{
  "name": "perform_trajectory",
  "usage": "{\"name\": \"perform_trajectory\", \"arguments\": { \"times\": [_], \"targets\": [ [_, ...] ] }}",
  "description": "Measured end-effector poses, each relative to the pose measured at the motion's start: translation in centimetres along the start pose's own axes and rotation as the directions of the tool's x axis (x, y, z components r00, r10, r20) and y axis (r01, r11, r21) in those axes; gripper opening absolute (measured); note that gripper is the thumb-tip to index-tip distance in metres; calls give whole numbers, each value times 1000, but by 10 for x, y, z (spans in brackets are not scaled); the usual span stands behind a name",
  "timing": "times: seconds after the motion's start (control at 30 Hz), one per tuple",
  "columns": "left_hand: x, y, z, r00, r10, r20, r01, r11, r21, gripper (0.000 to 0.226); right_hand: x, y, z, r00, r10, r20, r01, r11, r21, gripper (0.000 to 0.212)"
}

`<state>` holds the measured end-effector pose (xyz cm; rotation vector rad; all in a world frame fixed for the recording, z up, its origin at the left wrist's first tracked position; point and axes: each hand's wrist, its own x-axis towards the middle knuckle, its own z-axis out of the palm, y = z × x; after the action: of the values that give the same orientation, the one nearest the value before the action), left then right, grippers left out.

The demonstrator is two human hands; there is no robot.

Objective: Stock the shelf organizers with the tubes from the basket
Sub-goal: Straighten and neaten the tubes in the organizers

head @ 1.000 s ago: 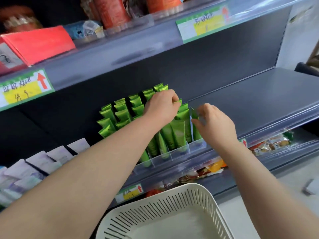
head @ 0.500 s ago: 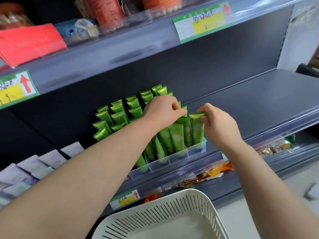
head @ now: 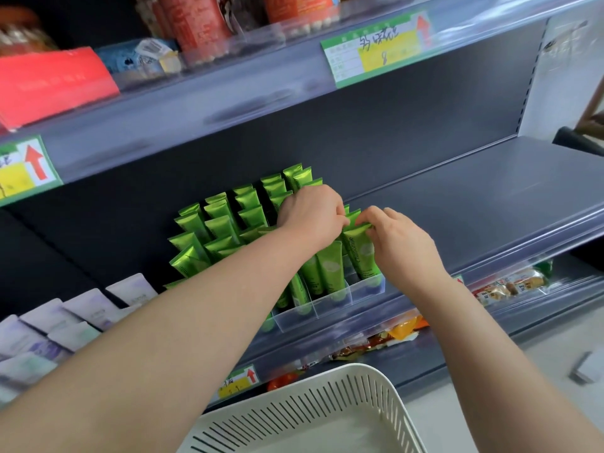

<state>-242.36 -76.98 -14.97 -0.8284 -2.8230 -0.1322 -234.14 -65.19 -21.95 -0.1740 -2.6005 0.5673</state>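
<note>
Several green tubes [head: 219, 223] stand cap-down in rows inside clear shelf organizers [head: 330, 310] on the middle shelf. My right hand [head: 397, 238] pinches the flat top of the front right green tube [head: 361, 253], which stands in the rightmost slot. My left hand [head: 310, 217] rests over the tubes just behind it, fingers curled on a tube top beside my right fingers. The white slotted basket [head: 294, 410] sits below at the bottom edge; the part of its floor that shows holds no tubes.
Pale lilac packs [head: 65, 322] fill the shelf to the left of the tubes. Bare grey shelf [head: 474, 197] stretches to the right. Red packages [head: 49, 83] and price tags [head: 376, 50] line the shelf above. Snack packets [head: 503, 286] lie on the shelf below.
My right hand has set a green tube upright into the rightmost slot and slid left to its top. My left hand stayed over the tubes, and both hands have come closer together.
</note>
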Motion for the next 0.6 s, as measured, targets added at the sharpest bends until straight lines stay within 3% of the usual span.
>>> {"name": "perform_trajectory", "arguments": {
  "times": [0.3,0.6],
  "targets": [
    [2,0,-2,1000,7,-28,-9,997,-76,13,-1,2,-10,1000,-13,21,14,998,-65,28],
    [15,-26,-8,984,-163,-76,140,959,-246,9,-4,-5,-17,998,-69,-14,67,993,-97,26]
  ]
}}
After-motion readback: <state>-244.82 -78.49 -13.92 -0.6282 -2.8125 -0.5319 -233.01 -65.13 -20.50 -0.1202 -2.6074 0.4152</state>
